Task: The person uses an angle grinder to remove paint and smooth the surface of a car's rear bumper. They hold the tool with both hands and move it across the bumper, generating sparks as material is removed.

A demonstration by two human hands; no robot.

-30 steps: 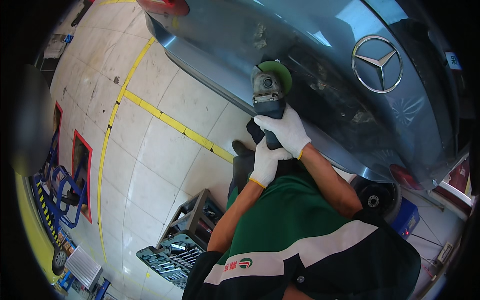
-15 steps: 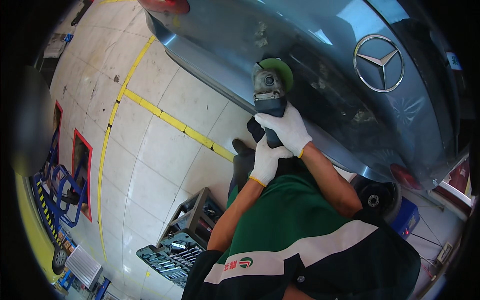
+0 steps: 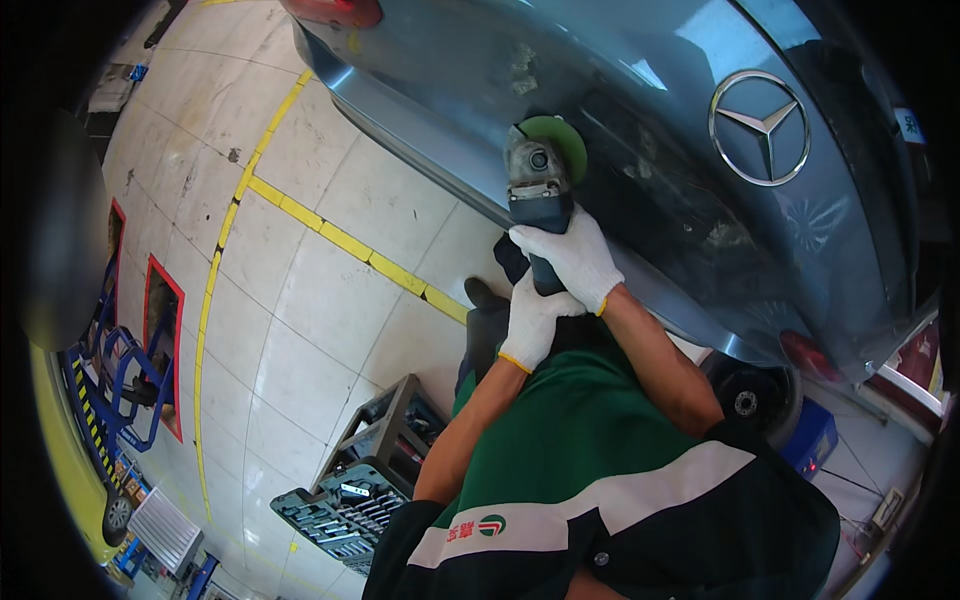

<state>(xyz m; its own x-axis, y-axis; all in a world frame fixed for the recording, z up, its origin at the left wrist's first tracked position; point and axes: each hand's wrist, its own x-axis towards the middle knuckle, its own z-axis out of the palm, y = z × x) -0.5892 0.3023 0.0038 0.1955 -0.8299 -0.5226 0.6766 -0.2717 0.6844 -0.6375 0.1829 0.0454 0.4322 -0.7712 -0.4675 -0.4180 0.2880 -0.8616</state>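
Both my hands wear white knit gloves and are closed around an angle grinder [image 3: 541,205] with a dark body and a grey metal head. My right hand [image 3: 578,255] wraps the body just behind the head. Lower down, nearer my torso, my left hand [image 3: 534,322] grips the rear end. A green round disc [image 3: 566,150] on the grinder lies at the dark, scuffed patch [image 3: 640,165] on the rear of a grey-blue car [image 3: 450,110]. Whether the disc touches the surface I cannot tell. Light scraped spots show around that patch.
A tool trolley [image 3: 400,430] with an open socket case [image 3: 345,510] stands left of my body. Yellow lines [image 3: 330,236] cross the tiled floor. At the far left are a blue lift frame [image 3: 130,385] and a yellow-green car [image 3: 65,470]. A dark wheel [image 3: 745,400] stands at right.
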